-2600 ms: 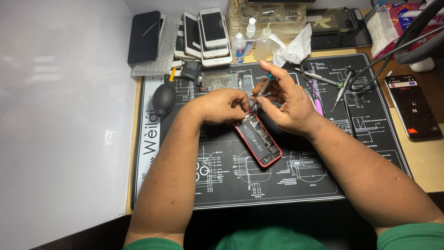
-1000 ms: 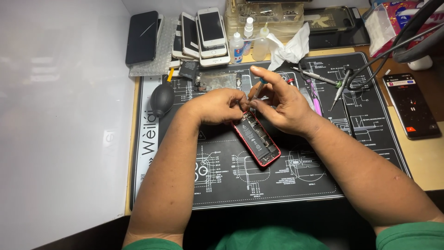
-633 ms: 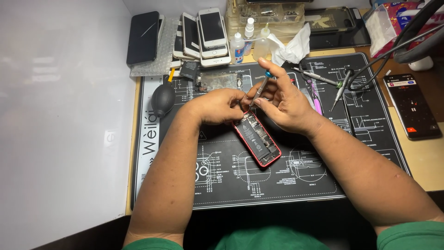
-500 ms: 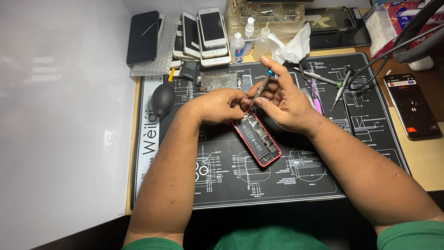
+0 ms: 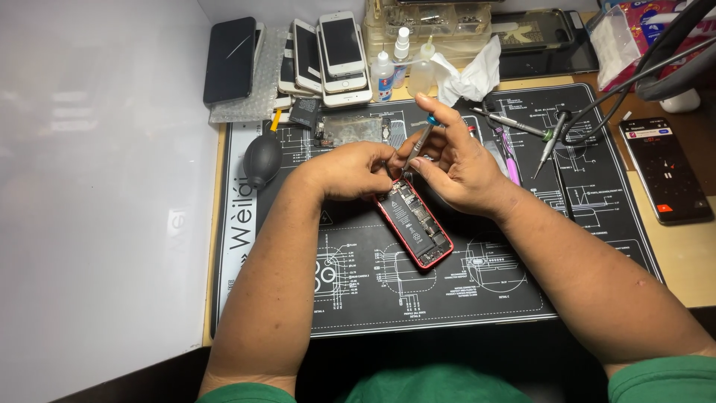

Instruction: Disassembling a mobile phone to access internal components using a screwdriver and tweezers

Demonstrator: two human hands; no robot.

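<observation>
An opened red phone [image 5: 415,222] lies with its insides up on a black printed work mat [image 5: 373,291]. My left hand [image 5: 350,170] rests at the phone's top end, fingers curled on its upper edge. My right hand [image 5: 456,163] holds a slim screwdriver [image 5: 420,142] with a blue cap, index finger on the cap, tip pointing down at the phone's top corner. Both hands meet just above the phone.
A black rubber air blower [image 5: 262,158] lies left on the mat. Stacked phones [image 5: 332,56] and a dark phone [image 5: 230,60] sit at the back, with small bottles [image 5: 384,75] and white tissue [image 5: 471,75]. Spare screwdrivers [image 5: 550,142] and a lit phone [image 5: 665,170] are right.
My right hand's fingers have shifted on the screwdriver, index finger settling on its cap. The phone and my left hand stay in place.
</observation>
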